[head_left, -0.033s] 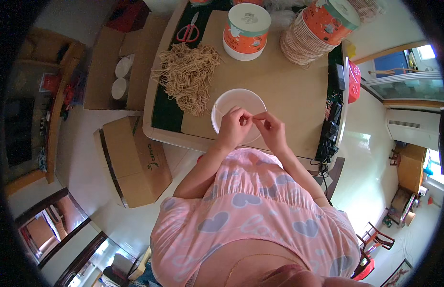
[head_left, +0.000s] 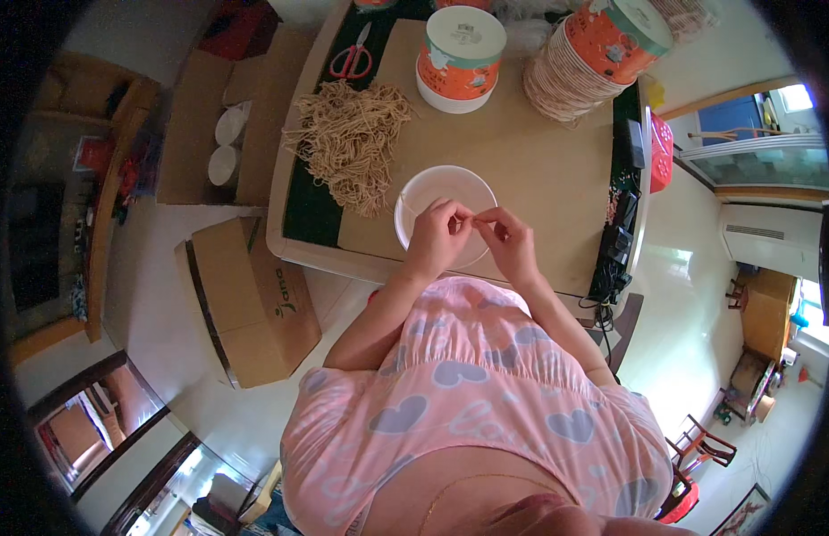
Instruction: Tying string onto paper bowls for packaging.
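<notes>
My left hand [head_left: 437, 234] and my right hand [head_left: 508, 241] meet over the near edge of a white round disc [head_left: 443, 186] that lies flat on the table. Both pinch a thin tan cord [head_left: 474, 217] between thumb and fingers, fingertips almost touching. One end of the cord trails left across the disc. A loose heap of the same tan cords [head_left: 353, 143] lies to the left of the disc. What the fingers do to the cord is too small to tell.
On the brown table top [head_left: 548, 179] stand an orange-and-white round tub [head_left: 459, 54], a stack of round discs [head_left: 566, 89] with an orange tub on top, and red scissors [head_left: 352, 58]. A cardboard box [head_left: 253, 299] sits on the floor at the left. Cables [head_left: 615, 250] hang at the table's right edge.
</notes>
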The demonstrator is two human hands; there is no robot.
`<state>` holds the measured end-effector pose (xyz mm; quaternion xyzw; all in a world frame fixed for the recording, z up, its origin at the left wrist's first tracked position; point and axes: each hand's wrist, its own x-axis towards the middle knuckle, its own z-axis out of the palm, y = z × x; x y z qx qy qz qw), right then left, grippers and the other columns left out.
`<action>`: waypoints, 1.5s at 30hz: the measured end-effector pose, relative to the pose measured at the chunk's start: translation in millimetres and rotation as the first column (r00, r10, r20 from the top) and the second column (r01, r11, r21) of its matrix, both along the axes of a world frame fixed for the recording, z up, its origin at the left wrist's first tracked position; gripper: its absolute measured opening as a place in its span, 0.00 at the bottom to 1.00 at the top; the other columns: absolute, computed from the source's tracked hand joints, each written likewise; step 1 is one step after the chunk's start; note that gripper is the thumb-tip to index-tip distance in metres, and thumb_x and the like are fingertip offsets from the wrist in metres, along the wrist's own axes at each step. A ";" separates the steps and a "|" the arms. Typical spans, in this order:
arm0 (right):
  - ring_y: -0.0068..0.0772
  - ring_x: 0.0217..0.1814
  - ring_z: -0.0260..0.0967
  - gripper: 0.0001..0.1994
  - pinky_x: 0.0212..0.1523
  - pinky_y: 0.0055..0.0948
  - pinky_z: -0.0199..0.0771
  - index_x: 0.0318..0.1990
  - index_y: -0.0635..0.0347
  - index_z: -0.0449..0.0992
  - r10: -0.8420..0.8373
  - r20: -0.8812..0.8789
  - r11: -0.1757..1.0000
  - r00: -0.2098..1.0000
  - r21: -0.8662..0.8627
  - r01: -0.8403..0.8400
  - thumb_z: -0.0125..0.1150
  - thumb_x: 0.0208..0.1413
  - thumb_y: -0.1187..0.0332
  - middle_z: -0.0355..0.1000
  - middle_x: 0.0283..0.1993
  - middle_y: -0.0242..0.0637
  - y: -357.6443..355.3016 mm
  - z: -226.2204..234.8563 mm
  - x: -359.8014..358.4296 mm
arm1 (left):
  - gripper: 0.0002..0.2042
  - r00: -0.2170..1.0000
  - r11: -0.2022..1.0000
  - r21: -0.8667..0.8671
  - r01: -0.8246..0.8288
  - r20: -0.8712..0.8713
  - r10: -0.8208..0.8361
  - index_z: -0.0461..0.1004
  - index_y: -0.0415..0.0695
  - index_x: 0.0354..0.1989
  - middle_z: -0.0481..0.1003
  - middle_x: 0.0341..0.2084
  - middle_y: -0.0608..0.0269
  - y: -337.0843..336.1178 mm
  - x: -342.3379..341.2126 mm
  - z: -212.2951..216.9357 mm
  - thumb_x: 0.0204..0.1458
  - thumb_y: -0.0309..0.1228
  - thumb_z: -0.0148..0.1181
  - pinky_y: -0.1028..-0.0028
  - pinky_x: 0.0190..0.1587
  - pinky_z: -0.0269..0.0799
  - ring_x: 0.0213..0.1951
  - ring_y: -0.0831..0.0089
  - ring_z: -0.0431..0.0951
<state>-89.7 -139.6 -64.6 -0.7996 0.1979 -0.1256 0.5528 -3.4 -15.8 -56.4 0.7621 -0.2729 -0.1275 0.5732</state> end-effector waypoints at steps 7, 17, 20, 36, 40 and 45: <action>0.27 0.30 0.66 0.04 0.27 0.23 0.67 0.32 0.62 0.73 0.154 0.150 0.972 0.977 -0.198 -0.123 0.61 0.48 0.79 0.69 0.36 0.37 -18.7 25.7 -4.5 | 0.05 0.964 0.984 0.008 0.180 -0.200 -0.175 0.73 0.38 0.27 0.71 0.19 0.64 3.5 3.4 30.8 0.50 0.27 0.58 0.78 0.27 0.66 0.24 0.81 0.71; 0.29 0.31 0.66 0.05 0.31 0.24 0.67 0.31 0.62 0.72 0.046 0.075 0.969 0.996 -0.245 -0.026 0.60 0.46 0.79 0.67 0.32 0.37 -31.5 -9.4 -18.4 | 0.05 0.893 0.971 -0.216 0.101 -0.410 -0.185 0.72 0.38 0.26 0.69 0.19 0.70 4.1 0.6 38.1 0.50 0.26 0.57 0.82 0.26 0.62 0.22 0.86 0.65; 0.28 0.32 0.66 0.04 0.30 0.24 0.66 0.31 0.61 0.73 0.005 -0.003 0.982 1.000 -0.189 -0.006 0.60 0.47 0.78 0.68 0.32 0.36 -40.4 -21.9 -23.8 | 0.05 0.895 0.967 -0.237 0.098 -0.404 -0.190 0.72 0.40 0.26 0.69 0.19 0.72 8.5 4.8 49.7 0.51 0.27 0.57 0.84 0.25 0.61 0.22 0.88 0.64; 0.28 0.24 0.63 0.21 0.27 0.27 0.67 0.49 0.55 0.65 -0.042 -0.255 0.988 0.966 -0.152 0.003 0.63 0.47 0.70 0.66 0.31 0.34 -45.3 -33.1 -8.3 | 0.03 0.768 0.888 -0.407 -0.215 -0.632 -0.104 0.71 0.43 0.31 0.69 0.22 0.71 10.0 36.3 31.1 0.54 0.28 0.53 0.87 0.22 0.58 0.19 0.88 0.61; 0.32 0.25 0.66 0.19 0.29 0.30 0.70 0.50 0.53 0.65 0.048 -0.315 0.944 0.948 -0.296 -0.147 0.58 0.49 0.69 0.68 0.32 0.41 -40.5 -28.0 -5.0 | 0.05 0.740 0.927 -0.314 -0.207 -0.670 -0.061 0.72 0.43 0.30 0.68 0.20 0.73 18.4 48.0 27.5 0.55 0.31 0.53 0.87 0.19 0.55 0.18 0.89 0.61; 0.47 0.37 0.71 0.14 0.36 0.41 0.72 0.47 0.51 0.69 0.003 -0.245 0.941 0.969 -0.327 -0.085 0.54 0.51 0.68 0.70 0.39 0.44 -34.7 -11.9 23.3 | 0.05 0.757 0.969 -0.245 0.037 -0.627 -0.187 0.72 0.43 0.31 0.67 0.17 0.75 4.7 42.6 25.9 0.55 0.31 0.54 0.87 0.19 0.54 0.18 0.89 0.61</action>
